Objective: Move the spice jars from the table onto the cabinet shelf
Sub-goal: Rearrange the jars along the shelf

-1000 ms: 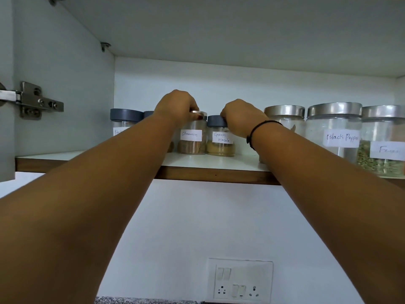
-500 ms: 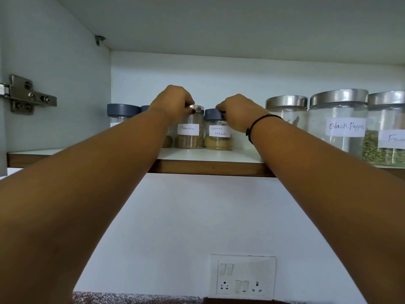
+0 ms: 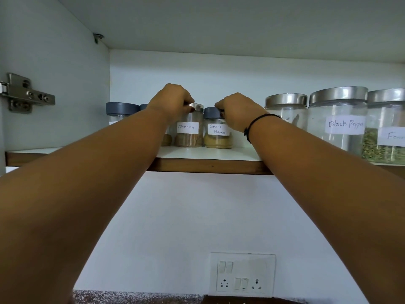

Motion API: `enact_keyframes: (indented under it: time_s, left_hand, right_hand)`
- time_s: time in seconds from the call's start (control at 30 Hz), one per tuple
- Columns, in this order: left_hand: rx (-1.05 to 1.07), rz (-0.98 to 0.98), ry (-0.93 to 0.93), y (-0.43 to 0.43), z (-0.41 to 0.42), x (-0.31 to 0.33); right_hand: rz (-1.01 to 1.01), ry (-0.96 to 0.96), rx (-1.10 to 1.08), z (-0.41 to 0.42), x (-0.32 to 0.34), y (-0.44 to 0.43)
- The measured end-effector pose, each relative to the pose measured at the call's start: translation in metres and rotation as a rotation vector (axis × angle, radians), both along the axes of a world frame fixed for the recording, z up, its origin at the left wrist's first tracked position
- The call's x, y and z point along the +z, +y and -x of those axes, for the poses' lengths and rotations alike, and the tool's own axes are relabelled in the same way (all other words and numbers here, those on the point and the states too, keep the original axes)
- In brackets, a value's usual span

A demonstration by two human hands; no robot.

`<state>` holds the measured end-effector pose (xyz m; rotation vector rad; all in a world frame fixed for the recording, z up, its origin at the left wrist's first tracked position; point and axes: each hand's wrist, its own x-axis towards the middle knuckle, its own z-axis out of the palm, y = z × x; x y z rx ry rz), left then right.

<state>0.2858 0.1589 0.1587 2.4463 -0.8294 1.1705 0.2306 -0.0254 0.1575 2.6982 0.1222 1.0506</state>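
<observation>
The Cinnamon jar (image 3: 189, 130) and the Garam Masala jar (image 3: 217, 137) stand upright on the shelf (image 3: 208, 166). They are side by side, set back from its front edge and left of its middle. Over the last second neither jar has shifted along the shelf, and both bases stay flat on the board.

The left hand (image 3: 171, 99) remains curled over the steel lid of the Cinnamon jar. The right hand (image 3: 238, 113) remains curled over the grey lid of the Garam Masala jar. Neither grip has loosened. The only visible change is a slight drift of the viewpoint.

Assessment: this pair is in effect placed, and release is the outstanding step. The fingers should lift straight off the lids. The jars stand close together, so a sideways pull could knock one against the other.

Surroundings: a grey-lidded jar (image 3: 121, 110) stands toward the left end of the shelf. Toward the right end stand a steel-lidded jar (image 3: 286, 108) and the Black Pepper jar (image 3: 338, 119). A strip of the table (image 3: 135, 298) shows at the bottom. Whether any jars remain on it cannot be determined.
</observation>
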Motion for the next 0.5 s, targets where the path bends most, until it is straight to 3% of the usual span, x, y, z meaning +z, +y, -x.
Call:
enact_keyframes:
  time_s: [0.17, 0.5]
  left_hand:
    - [0.022, -0.015, -0.023, 0.002, -0.002, -0.002]
    - [0.021, -0.024, -0.151, -0.004, 0.000, -0.005]
  right_hand:
    - [0.000, -0.041, -0.001, 0.003, -0.003, 0.000]
    - [-0.007, -0.367, 0.048, 0.036, -0.003, 0.015]
